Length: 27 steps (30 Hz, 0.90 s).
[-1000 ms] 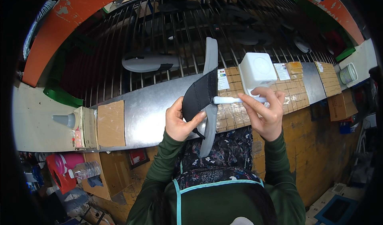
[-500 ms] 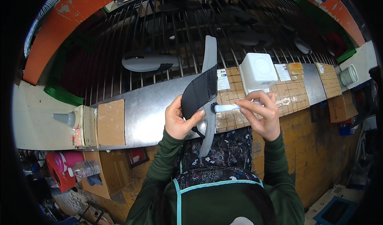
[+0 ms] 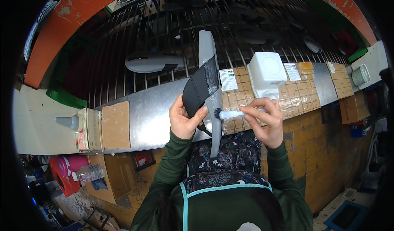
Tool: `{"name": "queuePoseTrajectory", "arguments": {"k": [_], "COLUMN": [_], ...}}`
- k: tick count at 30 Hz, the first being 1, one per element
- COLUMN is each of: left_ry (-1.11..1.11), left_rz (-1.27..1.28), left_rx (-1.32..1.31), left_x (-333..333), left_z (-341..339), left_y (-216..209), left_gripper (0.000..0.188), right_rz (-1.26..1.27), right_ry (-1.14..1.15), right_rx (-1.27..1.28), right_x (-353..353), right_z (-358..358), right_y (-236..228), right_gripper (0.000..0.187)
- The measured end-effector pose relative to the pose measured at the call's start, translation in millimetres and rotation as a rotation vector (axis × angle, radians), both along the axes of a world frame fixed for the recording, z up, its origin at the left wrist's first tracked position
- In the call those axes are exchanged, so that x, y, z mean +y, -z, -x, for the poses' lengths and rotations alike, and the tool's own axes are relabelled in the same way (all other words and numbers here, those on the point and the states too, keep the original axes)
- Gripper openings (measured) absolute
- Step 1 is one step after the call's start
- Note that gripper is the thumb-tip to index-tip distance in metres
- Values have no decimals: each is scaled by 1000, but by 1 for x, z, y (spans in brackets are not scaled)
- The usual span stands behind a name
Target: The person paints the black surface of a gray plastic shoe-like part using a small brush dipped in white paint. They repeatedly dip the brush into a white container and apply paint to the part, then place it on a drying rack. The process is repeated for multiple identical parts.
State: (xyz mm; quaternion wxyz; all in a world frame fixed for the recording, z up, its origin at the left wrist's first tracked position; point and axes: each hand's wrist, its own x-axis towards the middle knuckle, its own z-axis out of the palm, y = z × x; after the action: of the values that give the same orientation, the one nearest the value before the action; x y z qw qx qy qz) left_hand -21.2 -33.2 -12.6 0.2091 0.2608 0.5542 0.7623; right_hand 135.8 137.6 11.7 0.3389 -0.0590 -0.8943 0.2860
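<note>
My left hand point(image 3: 185, 119) is closed round a sandal point(image 3: 207, 46) with a grey sole and a wide black strap point(image 3: 196, 92). The sandal stands on its edge, long side running away from me, thumb near the strap's lower end. A wet-looking gloss covers the strap's edge where it meets the sole. In a pinch grip, my right hand point(image 3: 266, 122) holds a small brush point(image 3: 232, 114) with a pale handle and dark bristles. Its bristle end touches the sole's side edge, below the strap.
Behind the metal ledge point(image 3: 150, 104) runs a rack of metal rollers point(image 3: 143, 38) carrying another grey sandal point(image 3: 154, 63). A white plastic container point(image 3: 267, 70) stands on taped cardboard point(image 3: 299, 97) at right, near a yellowish block point(image 3: 305, 69). A cardboard piece point(image 3: 115, 125) lies at left.
The sandal has shifted slightly left and turned, so more of the strap's glossy edge shows. My right hand and the brush have moved a little left with it.
</note>
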Motion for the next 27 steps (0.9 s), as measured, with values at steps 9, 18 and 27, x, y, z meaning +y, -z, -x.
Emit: {"name": "queuePoseTrajectory", "arguments": {"k": [9,18,27], "left_ry": [-42,-51,198], "left_rz": [-22,-57,-241], "left_rx": [23,-7,-29], "left_x": [2,2,5], "left_z": [3,6,4], "left_y": [3,7,16], "left_gripper": [34,33,57], "right_rz": [-2,-57,370], "right_ry": [6,4,76], "right_rx": [1,-4,152], "right_x": [-7,-12,13], "right_z": [-3,-9,32], "right_y": [2,6,15], "right_gripper": [26,26,23]}}
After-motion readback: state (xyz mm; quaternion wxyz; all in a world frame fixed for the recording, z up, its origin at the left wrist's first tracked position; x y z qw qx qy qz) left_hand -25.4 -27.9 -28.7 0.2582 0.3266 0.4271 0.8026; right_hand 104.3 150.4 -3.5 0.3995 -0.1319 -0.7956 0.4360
